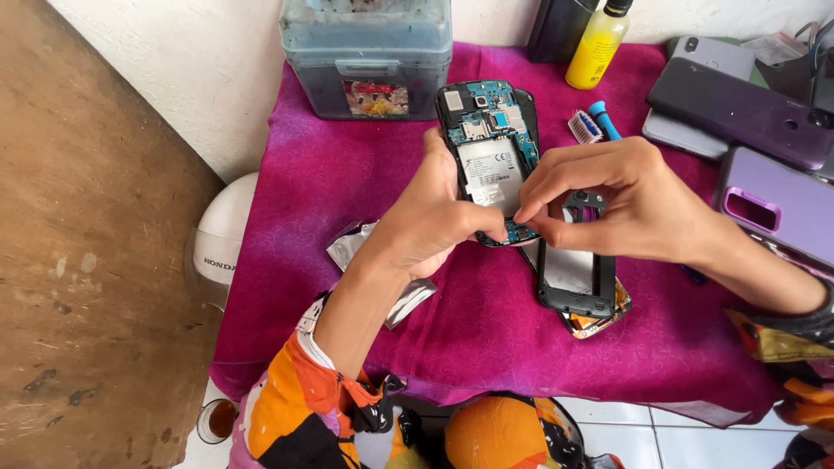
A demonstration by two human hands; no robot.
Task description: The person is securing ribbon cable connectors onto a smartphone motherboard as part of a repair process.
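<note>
A white rectangular label (492,174) covers the opened phone's battery; a colourful sticker (376,98) fronts the grey plastic box (365,43).

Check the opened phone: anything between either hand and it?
Nothing visible. The left hand already grips the opened phone along its left edge, thumb at the bottom end. The right hand has its fingertips pinched right at the phone's lower edge, above the black frame lying on the magenta cloth.

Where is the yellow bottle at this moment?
In the head view, the yellow bottle stands at the far edge of the magenta cloth, right of centre, beside a dark container and just beyond the blue-handled brush.
</note>
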